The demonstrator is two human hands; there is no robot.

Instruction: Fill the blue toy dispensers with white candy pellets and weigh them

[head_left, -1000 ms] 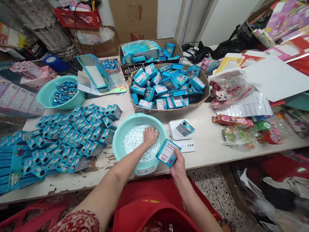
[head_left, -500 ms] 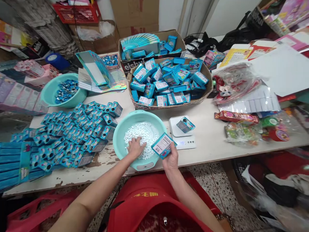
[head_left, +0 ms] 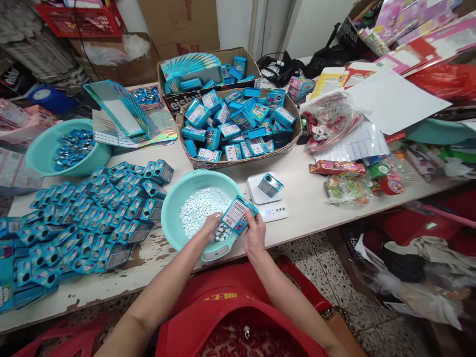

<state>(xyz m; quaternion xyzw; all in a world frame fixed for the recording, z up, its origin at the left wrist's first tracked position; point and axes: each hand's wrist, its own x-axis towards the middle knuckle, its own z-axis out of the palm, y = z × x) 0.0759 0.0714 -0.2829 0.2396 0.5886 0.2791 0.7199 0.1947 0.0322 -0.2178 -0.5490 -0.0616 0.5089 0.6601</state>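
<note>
My right hand (head_left: 255, 236) holds a small blue carton (head_left: 238, 214) over the near rim of a teal bowl (head_left: 174, 201) filled with small white candies (head_left: 201, 210). My left hand (head_left: 211, 225) is cupped at the carton's open end with white candies in its fingers. Another blue carton (head_left: 270, 184) stands on a white scale (head_left: 269, 201) just right of the bowl.
Many blue cartons (head_left: 92, 213) lie in rows at the left. A woven basket (head_left: 297, 136) of closed cartons sits behind the bowl, a cardboard box (head_left: 163, 84) behind that. A second teal bowl (head_left: 40, 148) sits far left. Bags and papers (head_left: 345, 148) cover the right.
My left hand left the middle of the bowl with candies and came to the carton's opening. My right hand brought the carton in over the bowl's near rim.
</note>
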